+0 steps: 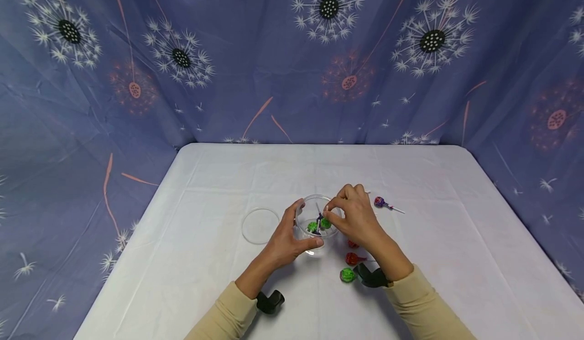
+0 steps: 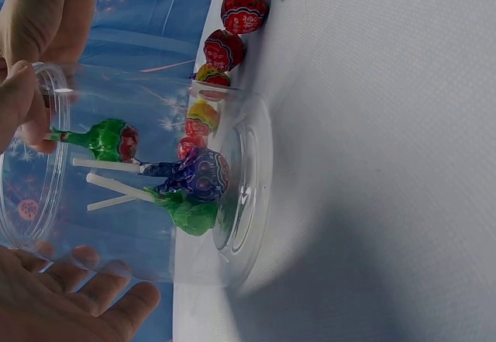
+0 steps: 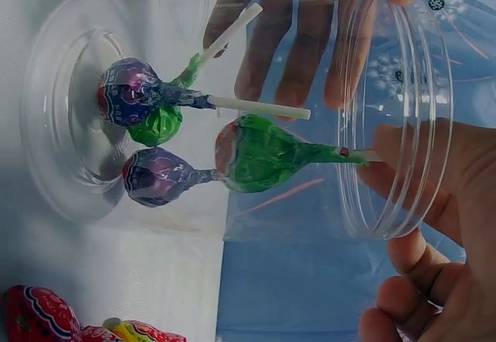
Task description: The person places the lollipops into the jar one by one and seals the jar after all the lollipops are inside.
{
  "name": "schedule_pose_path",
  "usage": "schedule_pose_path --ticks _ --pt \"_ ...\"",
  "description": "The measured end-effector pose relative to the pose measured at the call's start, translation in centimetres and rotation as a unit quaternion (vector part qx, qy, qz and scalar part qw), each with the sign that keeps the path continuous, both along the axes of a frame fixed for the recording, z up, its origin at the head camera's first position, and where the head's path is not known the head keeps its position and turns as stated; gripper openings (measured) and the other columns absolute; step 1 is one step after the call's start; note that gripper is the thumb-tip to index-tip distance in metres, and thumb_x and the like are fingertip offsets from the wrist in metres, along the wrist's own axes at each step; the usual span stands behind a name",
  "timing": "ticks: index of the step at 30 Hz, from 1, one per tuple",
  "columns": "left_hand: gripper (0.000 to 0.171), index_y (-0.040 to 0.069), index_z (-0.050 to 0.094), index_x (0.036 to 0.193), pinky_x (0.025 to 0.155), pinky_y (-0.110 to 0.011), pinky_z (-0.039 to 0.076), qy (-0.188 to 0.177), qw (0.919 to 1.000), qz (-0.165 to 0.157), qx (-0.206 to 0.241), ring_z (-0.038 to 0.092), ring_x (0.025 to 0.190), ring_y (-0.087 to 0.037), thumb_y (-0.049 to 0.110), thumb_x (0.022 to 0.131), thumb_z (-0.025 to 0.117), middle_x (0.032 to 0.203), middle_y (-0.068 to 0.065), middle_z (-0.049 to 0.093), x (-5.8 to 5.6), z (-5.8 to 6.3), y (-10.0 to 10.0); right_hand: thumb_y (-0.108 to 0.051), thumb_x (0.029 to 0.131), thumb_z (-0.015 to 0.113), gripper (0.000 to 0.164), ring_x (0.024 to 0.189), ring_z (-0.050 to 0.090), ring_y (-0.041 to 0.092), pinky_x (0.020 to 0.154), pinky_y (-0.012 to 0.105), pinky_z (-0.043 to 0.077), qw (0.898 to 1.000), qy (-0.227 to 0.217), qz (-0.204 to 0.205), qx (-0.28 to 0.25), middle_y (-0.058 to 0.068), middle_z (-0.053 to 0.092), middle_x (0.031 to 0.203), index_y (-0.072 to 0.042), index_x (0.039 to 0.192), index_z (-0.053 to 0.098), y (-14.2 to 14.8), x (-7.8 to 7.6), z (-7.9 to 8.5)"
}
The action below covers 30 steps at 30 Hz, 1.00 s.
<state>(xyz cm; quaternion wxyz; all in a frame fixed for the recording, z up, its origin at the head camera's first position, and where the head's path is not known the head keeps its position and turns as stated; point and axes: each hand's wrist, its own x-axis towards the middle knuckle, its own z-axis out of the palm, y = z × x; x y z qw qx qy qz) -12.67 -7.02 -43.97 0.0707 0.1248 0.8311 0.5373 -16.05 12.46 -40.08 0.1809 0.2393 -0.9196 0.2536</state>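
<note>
We log the green lollipop [image 3: 256, 154] head-down inside the clear jar [image 2: 151, 235], its stick pinched in the right hand [image 1: 355, 217] at the jar's mouth; the left hand [image 1: 285, 242] grips the jar's side. For good control, we judge, keep the jar steady and the lollipop's head clear of the wall and the 3 lollipops [image 3: 130, 94] lower inside. Right of the jar lies 1 purple lollipop [image 1: 379, 202].

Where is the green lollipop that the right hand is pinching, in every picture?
Head: the green lollipop is below and a little right of centre, at the right hand's fingertips.
Left wrist: the green lollipop is left of centre, about halfway down.
Right wrist: the green lollipop is almost in the middle.
Shared landmark: the clear jar around it.
</note>
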Motion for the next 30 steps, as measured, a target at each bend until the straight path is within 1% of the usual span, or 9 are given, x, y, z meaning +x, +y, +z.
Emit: schedule_pose_path --ticks 4,9,14,17,21,26,30 --pt "0.098 0.026 0.017 0.149 0.105 -0.051 0.035 -0.002 1.0 0.002 -0.001 0.037 0.134 -0.033 0.043 0.074 0.077 0.153 -0.004 0.027 0.0 0.1 0.0 -0.022 0.074 0.077 0.006 0.081 0.036 0.019 0.075 0.034 0.027 1.0 0.006 -0.002 0.017 0.0 0.047 0.08 -0.018 0.074 0.072 0.0 0.0 0.0" --pt "0.097 0.028 0.017 0.149 0.102 -0.049 0.037 -0.002 1.0 0.004 -0.003 0.04 0.131 -0.034 0.043 0.074 0.077 0.153 -0.003 0.027 0.1 0.0 0.1 -0.024 0.074 0.078 0.007 0.078 0.035 0.019 0.071 0.032 0.024 1.0 0.009 -0.002 0.029 0.0 0.044 0.077 -0.018 0.075 0.074 0.1 0.1 0.0" --pt "0.097 0.028 0.016 0.149 0.102 -0.049 0.038 -0.002 1.0 0.004 -0.005 0.04 0.13 -0.034 0.043 0.074 0.077 0.153 -0.002 0.027 0.1 0.0 0.1 -0.025 0.076 0.077 0.007 0.078 0.036 0.019 0.071 0.032 0.025 0.999 0.006 -0.003 0.032 0.0 0.046 0.078 -0.02 0.079 0.074 0.2 0.2 0.1" --pt "0.097 0.028 0.017 0.149 0.102 -0.049 0.037 -0.004 1.0 0.004 -0.002 0.04 0.13 -0.034 0.043 0.074 0.077 0.153 -0.003 0.027 0.1 -0.1 0.1 -0.024 0.078 0.074 0.006 0.08 0.036 0.019 0.074 0.033 0.027 1.0 0.002 -0.004 0.02 0.0 0.047 0.08 -0.019 0.082 0.074 0.2 0.2 0.1" --pt "0.097 0.028 0.017 0.149 0.103 -0.049 0.037 -0.004 1.0 0.005 0.001 0.04 0.13 -0.033 0.042 0.074 0.077 0.152 -0.004 0.028 0.1 0.0 0.2 -0.022 0.081 0.072 0.006 0.082 0.037 0.019 0.076 0.035 0.029 1.0 0.004 -0.002 -0.016 0.001 0.05 0.083 -0.018 0.085 0.073 0.6 0.3 0.4" --pt "0.098 0.028 0.017 0.148 0.106 -0.051 0.035 -0.008 0.9999 0.009 0.0 0.04 0.131 -0.032 0.043 0.073 0.078 0.151 -0.004 0.029 0.1 0.0 0.2 -0.018 0.082 0.071 0.005 0.084 0.037 0.016 0.076 0.034 0.029 0.998 0.004 -0.007 -0.059 0.001 0.051 0.084 -0.016 0.086 0.072 1.6 0.5 1.2" --pt "0.098 0.028 0.018 0.148 0.107 -0.052 0.034 -0.011 0.9999 0.012 -0.002 0.039 0.132 -0.032 0.042 0.072 0.079 0.151 -0.005 0.03 0.1 0.0 0.2 -0.016 0.081 0.072 0.007 0.088 0.039 0.017 0.076 0.035 0.03 0.998 0.003 -0.02 -0.066 0.001 0.054 0.086 -0.014 0.088 0.072 2.8 0.8 1.6"
